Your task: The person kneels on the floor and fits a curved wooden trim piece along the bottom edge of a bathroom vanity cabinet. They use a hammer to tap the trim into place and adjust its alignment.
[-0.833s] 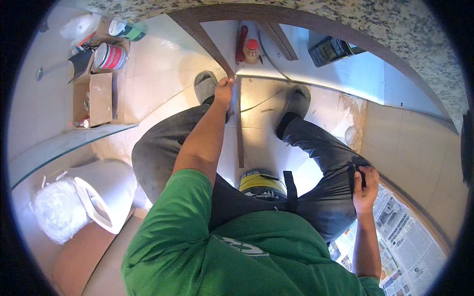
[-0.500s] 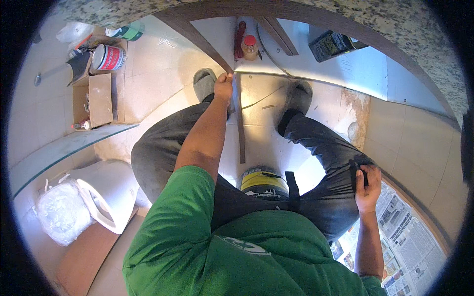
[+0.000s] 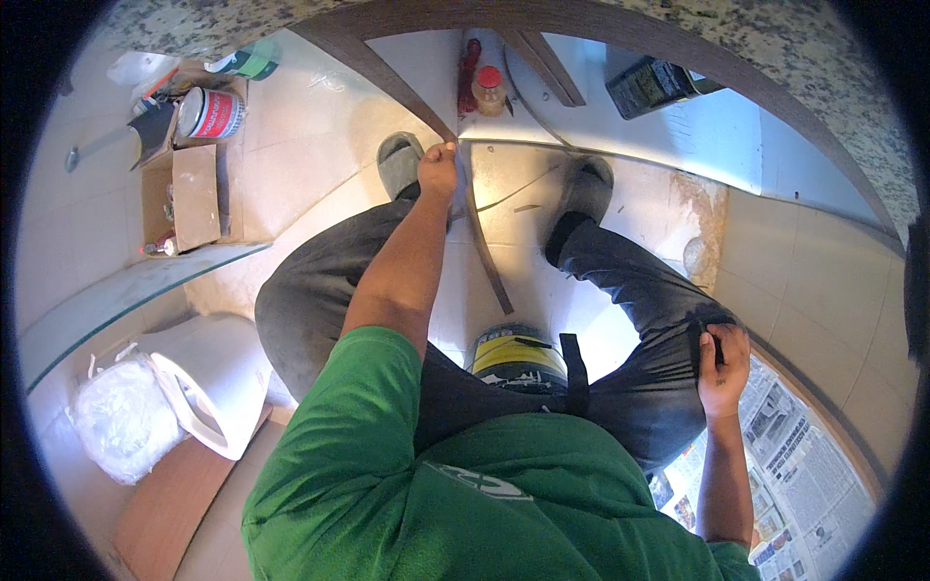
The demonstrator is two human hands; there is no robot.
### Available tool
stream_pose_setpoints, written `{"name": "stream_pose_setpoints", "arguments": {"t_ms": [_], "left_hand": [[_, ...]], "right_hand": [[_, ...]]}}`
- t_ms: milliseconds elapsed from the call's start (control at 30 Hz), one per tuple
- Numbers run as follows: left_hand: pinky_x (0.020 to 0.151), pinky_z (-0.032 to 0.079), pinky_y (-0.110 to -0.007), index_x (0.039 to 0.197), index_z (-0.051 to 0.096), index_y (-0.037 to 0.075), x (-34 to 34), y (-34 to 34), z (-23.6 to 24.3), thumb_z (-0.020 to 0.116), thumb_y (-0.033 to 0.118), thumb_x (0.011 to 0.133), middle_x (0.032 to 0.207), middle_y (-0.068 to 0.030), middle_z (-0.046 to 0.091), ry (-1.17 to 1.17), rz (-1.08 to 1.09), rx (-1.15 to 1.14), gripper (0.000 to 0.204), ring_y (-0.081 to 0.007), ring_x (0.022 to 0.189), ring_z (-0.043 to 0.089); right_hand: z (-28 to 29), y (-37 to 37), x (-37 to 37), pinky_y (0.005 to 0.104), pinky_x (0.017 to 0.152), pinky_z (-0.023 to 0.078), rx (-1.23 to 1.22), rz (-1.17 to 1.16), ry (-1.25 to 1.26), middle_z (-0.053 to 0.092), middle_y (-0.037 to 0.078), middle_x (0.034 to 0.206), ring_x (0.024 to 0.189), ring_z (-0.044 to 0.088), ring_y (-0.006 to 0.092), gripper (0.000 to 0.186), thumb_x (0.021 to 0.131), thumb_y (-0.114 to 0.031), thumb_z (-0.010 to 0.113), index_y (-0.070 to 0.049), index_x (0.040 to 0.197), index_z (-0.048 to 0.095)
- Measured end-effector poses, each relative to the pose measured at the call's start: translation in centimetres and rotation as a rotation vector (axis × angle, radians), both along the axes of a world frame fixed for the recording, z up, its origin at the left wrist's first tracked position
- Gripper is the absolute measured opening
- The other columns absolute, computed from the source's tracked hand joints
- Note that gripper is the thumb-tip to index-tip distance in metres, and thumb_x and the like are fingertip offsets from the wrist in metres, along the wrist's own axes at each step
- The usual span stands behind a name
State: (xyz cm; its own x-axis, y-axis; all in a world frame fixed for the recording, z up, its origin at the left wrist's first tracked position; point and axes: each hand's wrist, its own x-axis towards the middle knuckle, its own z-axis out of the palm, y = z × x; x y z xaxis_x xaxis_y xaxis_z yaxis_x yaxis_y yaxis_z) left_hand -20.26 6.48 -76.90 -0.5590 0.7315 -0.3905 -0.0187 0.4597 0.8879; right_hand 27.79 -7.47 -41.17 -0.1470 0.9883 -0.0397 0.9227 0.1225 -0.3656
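My left hand [image 3: 439, 171] is closed at the lower end of a dark brown panel edge [image 3: 392, 85], its fingertips pressed against the corner. From beside these fingers a thin dark brown edging strip [image 3: 482, 242] hangs down in a curve, its free end over the floor between my legs. The fingers partly hide where strip and panel meet. My right hand [image 3: 725, 373] rests on my right knee, thumb apart from the fingers, with no object visible in it. Below the strip stands a black and yellow bucket [image 3: 513, 351], partly covered by my clothing.
A speckled stone slab [image 3: 630, 17] arches overhead. Inside the cabinet stand a red-capped bottle [image 3: 489, 95] and a dark can [image 3: 654, 89]. To the left are a paint tin [image 3: 211, 113], an open carton [image 3: 197, 194], a glass shelf [image 3: 145, 290] and a white toilet [image 3: 218, 378]. Newspaper [image 3: 804, 474] lies right.
The strip's free end has swung to the right and now bends more. My left hand has barely shifted at the panel corner; my right hand stays on the knee.
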Motion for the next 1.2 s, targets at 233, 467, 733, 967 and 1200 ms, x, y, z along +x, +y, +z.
{"name": "stream_pose_setpoints", "arguments": {"t_ms": [233, 467, 733, 967, 1200], "left_hand": [[0.072, 0.045, -0.026, 0.101, 0.073, 0.004, -0.6, 0.1, -0.6, 0.070, 0.024, 0.099, 0.082, 0.0038, 0.063, -0.002, -0.014, 0.036, 0.020, -0.0091, 0.075, 0.053], [0.074, 0.046, -0.028, 0.105, 0.073, 0.003, -0.2, 0.4, 0.5, 0.069, 0.023, 0.099, 0.083, 0.0028, 0.064, 0.090, -0.056, 0.039, 0.022, -0.0105, 0.076, 0.054], [0.084, 0.052, -0.036, 0.114, 0.073, 0.007, -0.7, 0.4, 2.3, 0.068, 0.039, 0.098, 0.097, -0.0127, 0.075, 0.382, -0.199, -0.105, 0.036, -0.0248, 0.089, 0.071], [0.079, 0.055, -0.044, 0.107, 0.073, 0.014, -0.6, 0.3, 5.2, 0.066, 0.034, 0.095, 0.099, -0.0172, 0.073, 0.596, -0.235, -0.094, 0.025, -0.0389, 0.093, 0.070], [0.076, 0.055, -0.047, 0.096, 0.071, 0.008, -1.7, 0.4, 5.9, 0.068, 0.033, 0.092, 0.093, -0.0169, 0.072, 0.798, -0.359, -0.059, 0.025, -0.0388, 0.088, 0.070]], "right_hand": [[-0.1, 0.2, -0.2, 0.0433, 0.082, 0.047, 0.012, 0.016, -0.004, 0.066, 0.016, 0.094, 0.089, 0.061, 0.0367, 0.011, 0.091, -0.012, 0.067, -0.001, 0.094, 0.068], [-0.2, 0.1, -0.1, 0.0439, 0.081, 0.047, -0.010, 0.012, -0.025, 0.067, 0.016, 0.094, 0.088, 0.061, 0.0366, 0.012, 0.091, -0.013, 0.067, -0.001, 0.095, 0.068], [-0.2, 0.3, -0.2, 0.0437, 0.081, 0.047, -0.006, 0.021, -0.016, 0.067, 0.015, 0.093, 0.088, 0.061, 0.0362, 0.011, 0.091, -0.013, 0.067, -0.002, 0.093, 0.068], [-0.2, 0.6, -0.4, 0.0440, 0.081, 0.047, -0.005, 0.023, -0.031, 0.067, 0.015, 0.092, 0.087, 0.061, 0.0363, 0.011, 0.091, -0.013, 0.068, -0.002, 0.092, 0.067], [0.0, 0.7, -0.6, 0.0430, 0.081, 0.047, -0.004, 0.020, -0.003, 0.067, 0.015, 0.092, 0.087, 0.061, 0.0357, 0.010, 0.091, -0.012, 0.067, -0.002, 0.092, 0.068]]}}
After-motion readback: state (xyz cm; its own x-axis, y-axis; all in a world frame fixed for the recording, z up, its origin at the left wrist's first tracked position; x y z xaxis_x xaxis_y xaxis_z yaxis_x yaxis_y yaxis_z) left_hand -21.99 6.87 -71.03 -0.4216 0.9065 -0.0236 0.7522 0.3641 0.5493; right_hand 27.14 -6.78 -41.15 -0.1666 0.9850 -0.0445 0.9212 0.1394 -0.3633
